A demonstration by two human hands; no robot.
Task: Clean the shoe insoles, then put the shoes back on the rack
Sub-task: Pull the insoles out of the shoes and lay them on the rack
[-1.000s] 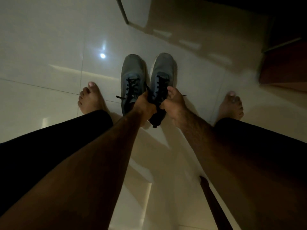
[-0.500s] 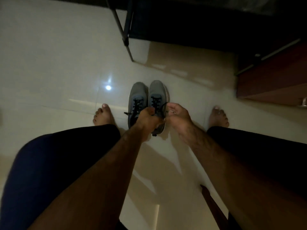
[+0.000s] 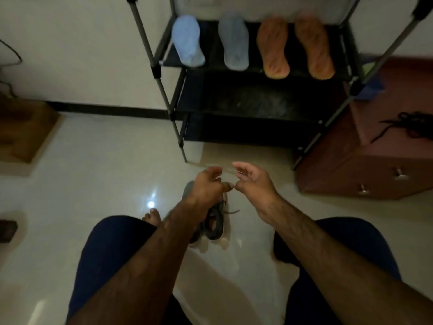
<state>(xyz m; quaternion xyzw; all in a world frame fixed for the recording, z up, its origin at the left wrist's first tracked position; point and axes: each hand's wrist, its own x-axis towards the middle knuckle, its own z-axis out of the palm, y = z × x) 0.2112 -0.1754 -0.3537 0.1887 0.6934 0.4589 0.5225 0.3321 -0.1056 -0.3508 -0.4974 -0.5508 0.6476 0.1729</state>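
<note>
A pair of grey lace-up shoes [image 3: 212, 222] stands on the pale tiled floor between my knees, partly hidden under my left forearm. My left hand [image 3: 206, 181] hovers over their toes with loosely curled fingers and nothing visible in it. Beside it, my right hand [image 3: 254, 178] is raised and relaxed, also empty; their fingertips nearly meet. Ahead stands the black shoe rack [image 3: 257, 106] with metal poles. On its upper shelf lie a light blue insole [image 3: 187, 41], a grey-blue insole [image 3: 235, 43] and two orange insoles [image 3: 273, 48]. The shelf below them is bare.
A brown drawer chest [image 3: 375, 165] stands right of the rack with black laces [image 3: 407, 125] on top. A brown box [image 3: 23, 130] sits by the wall at left, and a small dark object [image 3: 7, 231] lies at the left edge. My bare left foot [image 3: 152, 216] is beside the shoes.
Both hands have let go of the shoes and risen above them. My head has tilted up, bringing the rack and insoles into view.
</note>
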